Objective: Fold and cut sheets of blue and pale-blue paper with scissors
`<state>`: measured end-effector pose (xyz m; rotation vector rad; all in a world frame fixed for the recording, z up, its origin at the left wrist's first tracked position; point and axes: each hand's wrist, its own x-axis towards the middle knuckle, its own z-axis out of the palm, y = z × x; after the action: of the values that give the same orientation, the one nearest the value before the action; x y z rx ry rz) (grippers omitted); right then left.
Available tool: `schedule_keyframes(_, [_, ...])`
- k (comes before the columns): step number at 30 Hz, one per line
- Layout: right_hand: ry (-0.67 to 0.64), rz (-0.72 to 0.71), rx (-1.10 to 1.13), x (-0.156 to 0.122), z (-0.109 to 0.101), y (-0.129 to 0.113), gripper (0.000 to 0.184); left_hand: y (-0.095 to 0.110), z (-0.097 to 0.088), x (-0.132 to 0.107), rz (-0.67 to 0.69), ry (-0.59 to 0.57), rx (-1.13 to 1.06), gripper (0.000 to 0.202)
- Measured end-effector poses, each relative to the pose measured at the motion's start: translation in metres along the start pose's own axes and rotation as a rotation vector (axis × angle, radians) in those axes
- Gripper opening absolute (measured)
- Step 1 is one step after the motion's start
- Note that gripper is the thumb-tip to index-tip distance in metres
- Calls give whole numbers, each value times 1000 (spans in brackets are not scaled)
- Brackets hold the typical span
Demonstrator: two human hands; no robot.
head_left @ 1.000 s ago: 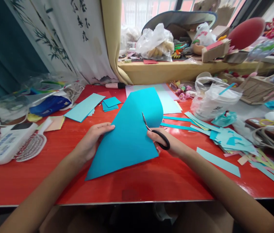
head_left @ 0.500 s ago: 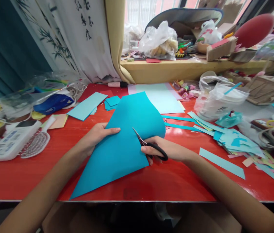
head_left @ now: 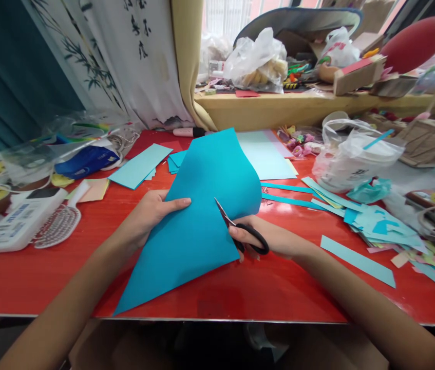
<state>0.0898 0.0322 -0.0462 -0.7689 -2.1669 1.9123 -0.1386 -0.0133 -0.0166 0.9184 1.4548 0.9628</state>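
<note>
Head view: a red tabletop (head_left: 40, 288) is set below a cloth-covered windowsill (head_left: 298, 105). The blue paper sheet (head_left: 178, 246) is held at centre, slanted, its near-left corner at the table's front edge. Its left edge is pinched by the left hand (head_left: 150, 216), thumb on top, other fingers largely hidden beneath; presumably the sheet is steadied this way against the blades. The black-handled scissors (head_left: 225, 215) are gripped by the right hand (head_left: 275, 236), fingers curled about the handles, blades laid across the sheet's right side. The far-right part is bowed, likely to give the blades room. Blue paper strips (head_left: 294, 201) and a scrap pile (head_left: 384, 223) are placed to the right, apparently clear of the working area.
</note>
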Motion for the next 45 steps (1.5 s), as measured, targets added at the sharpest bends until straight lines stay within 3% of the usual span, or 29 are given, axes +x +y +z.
schedule_keyframes(6, [4,12,75,1,2,2,44,2,1,-4,15,23,-42,36])
schedule_keyframes(10, [-7,-12,121,-1,3,1,43,4,0,-8,-25,-20,-119,37])
schedule_keyframes(16, [-135,-121,263,-2,4,-1,50,10,-4,-9,-125,-154,-276,35])
schedule_keyframes(19, [-158,-138,321,-3,4,-2,56,10,-4,-8,-120,-126,-231,31])
schedule_keyframes(23, [-163,-148,284,-4,2,-3,53,5,-1,-4,-96,-31,-79,32])
schedule_keyframes(29, [-101,-117,244,-3,0,-1,47,-1,0,-1,13,-16,-66,31])
schedule_keyframes(37, [-12,36,124,-6,1,-2,46,1,4,-5,-12,-32,-63,31])
schedule_keyframes(45, [-18,33,47,-4,0,-1,45,0,10,-11,-25,-124,-78,38])
